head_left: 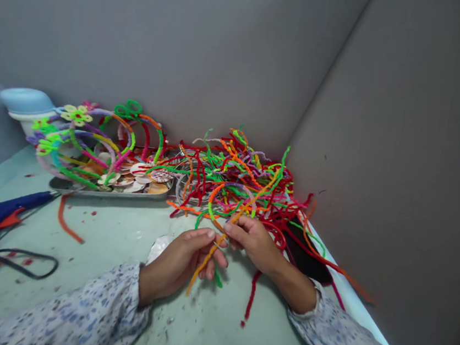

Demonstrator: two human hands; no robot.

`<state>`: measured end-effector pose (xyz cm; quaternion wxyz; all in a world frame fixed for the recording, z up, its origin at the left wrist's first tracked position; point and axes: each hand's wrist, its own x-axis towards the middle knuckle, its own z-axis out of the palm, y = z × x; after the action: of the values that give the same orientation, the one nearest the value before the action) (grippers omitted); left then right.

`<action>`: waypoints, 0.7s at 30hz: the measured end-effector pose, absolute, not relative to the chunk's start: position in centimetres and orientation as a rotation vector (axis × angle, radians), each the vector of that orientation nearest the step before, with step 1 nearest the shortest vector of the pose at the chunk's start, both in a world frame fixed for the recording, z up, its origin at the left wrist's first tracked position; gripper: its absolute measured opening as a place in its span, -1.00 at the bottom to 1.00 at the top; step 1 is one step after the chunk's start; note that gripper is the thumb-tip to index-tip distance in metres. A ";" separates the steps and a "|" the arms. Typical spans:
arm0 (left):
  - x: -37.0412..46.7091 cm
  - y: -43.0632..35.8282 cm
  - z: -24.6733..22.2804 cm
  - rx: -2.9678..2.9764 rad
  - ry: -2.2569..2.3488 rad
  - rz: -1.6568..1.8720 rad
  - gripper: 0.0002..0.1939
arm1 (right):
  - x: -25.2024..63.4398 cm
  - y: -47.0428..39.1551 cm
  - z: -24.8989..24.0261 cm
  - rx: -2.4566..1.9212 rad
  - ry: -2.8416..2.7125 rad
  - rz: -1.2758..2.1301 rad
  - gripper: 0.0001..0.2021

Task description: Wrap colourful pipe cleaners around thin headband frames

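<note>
Nearest: two pale sleeves (86,305) with blue speckles, reaching in over the pale green table (119,232). Left hand (183,254): fingers curled behind a fuzzy orange chenille strip (238,214), thumb close beside it; cannot tell whether they press on it. Right hand (257,243): thumb and forefinger pinch the strip above the table, mid-length.

Strip's long axis runs slantwise, near left to far right. Near end free, pointing near left; far part lies over the pile, its tip hard to pick out. Likely very light, soft outside, bendy within, not slippery; best held close to the working point, since a long free length would probably flop.

Just beyond the fingers: a slim hoop (212,194) wrapped in orange, green and purple. Near left, a blue hot-glue gun (9,211) on the table.

Farther: tangled multicoloured chenille pile (251,166); left of it, a shallow metal tray (111,195) beneath flower-topped wrapped headbands (133,138). Far left, a blue-lidded white tub (28,102).
</note>
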<state>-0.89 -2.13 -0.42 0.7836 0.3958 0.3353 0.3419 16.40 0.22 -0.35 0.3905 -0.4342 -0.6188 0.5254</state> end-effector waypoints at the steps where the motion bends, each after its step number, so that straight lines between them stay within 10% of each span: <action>1: -1.0 -2.0 -0.4 0.847 0.703 0.727 -0.72 | 16.4 0.2 -0.4 -1.094 -1.571 1.338 -0.76; 21: -0.9 -1.9 0.2 0.924 0.814 0.677 -0.85 | 16.0 -0.3 -0.1 -1.146 -1.493 1.268 -0.72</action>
<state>-0.87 -1.88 0.16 0.7632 0.4249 0.3743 0.3112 16.00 -0.29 -0.06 0.4226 -0.4576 -0.5963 0.5063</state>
